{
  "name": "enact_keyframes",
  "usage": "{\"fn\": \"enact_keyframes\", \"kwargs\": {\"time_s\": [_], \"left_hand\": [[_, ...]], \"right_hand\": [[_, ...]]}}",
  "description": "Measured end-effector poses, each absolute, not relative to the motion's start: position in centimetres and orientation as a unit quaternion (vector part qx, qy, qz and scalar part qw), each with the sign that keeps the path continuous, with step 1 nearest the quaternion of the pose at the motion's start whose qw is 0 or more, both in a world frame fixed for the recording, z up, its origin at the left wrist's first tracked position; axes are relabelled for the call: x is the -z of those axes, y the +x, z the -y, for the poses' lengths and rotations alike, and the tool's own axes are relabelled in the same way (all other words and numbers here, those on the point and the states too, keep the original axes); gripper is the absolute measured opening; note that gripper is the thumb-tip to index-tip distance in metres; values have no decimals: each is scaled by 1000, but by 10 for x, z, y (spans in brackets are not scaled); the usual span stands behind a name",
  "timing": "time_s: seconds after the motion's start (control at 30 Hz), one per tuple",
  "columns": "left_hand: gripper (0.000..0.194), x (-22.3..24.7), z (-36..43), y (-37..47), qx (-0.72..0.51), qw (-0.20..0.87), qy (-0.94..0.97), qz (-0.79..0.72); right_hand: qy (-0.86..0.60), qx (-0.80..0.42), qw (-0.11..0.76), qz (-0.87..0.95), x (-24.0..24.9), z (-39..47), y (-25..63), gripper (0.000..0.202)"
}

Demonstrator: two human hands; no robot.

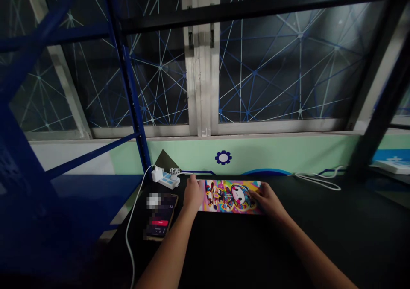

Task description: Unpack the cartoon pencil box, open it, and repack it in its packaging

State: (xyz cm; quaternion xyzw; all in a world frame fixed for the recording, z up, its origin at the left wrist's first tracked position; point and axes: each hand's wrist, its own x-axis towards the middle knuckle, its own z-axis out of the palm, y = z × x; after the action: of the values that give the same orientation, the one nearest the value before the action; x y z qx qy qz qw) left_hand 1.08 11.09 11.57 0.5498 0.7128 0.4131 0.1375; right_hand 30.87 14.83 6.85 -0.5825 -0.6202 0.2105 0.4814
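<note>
A black table (pixel 237 250) stands before a green wall (pixel 259 152), below dark windows (pixel 275 71). At left, a phone (pixel 163 214) lies near a power strip (pixel 169 179). Mid-table, the left hand (pixel 193 196) grasps the left end of a cartoon card (pixel 221 198), the right hand (pixel 271 200) its right end.

On the phone (pixel 164 214) the number 32 can be read; the lettering on its red button (pixel 159 223) is too small. A blue gear sign (pixel 223 157) marks the green wall (pixel 272 152); white characters (pixel 174 171) by the dark diamond (pixel 165 160) are unclear
</note>
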Motion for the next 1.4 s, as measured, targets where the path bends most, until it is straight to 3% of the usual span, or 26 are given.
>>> {"fn": "enact_keyframes", "kwargs": {"time_s": [0.1, 0.23, 0.5, 0.57, 0.67, 0.73, 0.87, 0.97, 1.1, 1.3, 1.4], "left_hand": [[34, -104, -91, 18, -522, 114, 538, -652], [14, -76, -53, 24, -597, 101, 530, -594], [17, -50, 10, 4, -569, 132, 592, -555], [25, -44, 19, -1, -551, 151, 605, -554], [44, -36, 25, -5, -527, 190, 598, -573], [45, -34, 24, -5, -517, 219, 582, -589], [61, -41, 15, -1, -504, 262, 559, -604], [62, -45, 7, 0, -533, 293, 522, -598], [55, -40, 7, -4, -603, 320, 455, -572], [61, -35, 23, -7, -682, 300, 411, -525], [63, -36, 24, -7, -693, 308, 390, -523]], "right_hand": [[-534, -214, 494, 652, -77, -136, 328, 44], [-503, -198, 471, 697, -79, -103, 348, 34], [-472, -205, 366, 775, -65, -52, 343, 15], [-482, -199, 323, 790, -63, -45, 341, 23], [-523, -161, 273, 791, -58, -39, 340, 54], [-554, -129, 280, 773, -54, -39, 337, 61], [-614, -84, 295, 727, -44, -45, 318, 48], [-624, -63, 312, 714, -43, -46, 296, 45], [-600, -56, 360, 712, -46, -40, 287, 46], [-530, -43, 481, 697, -47, -28, 301, 48], [-496, -95, 508, 698, -48, -13, 298, 47]]}}
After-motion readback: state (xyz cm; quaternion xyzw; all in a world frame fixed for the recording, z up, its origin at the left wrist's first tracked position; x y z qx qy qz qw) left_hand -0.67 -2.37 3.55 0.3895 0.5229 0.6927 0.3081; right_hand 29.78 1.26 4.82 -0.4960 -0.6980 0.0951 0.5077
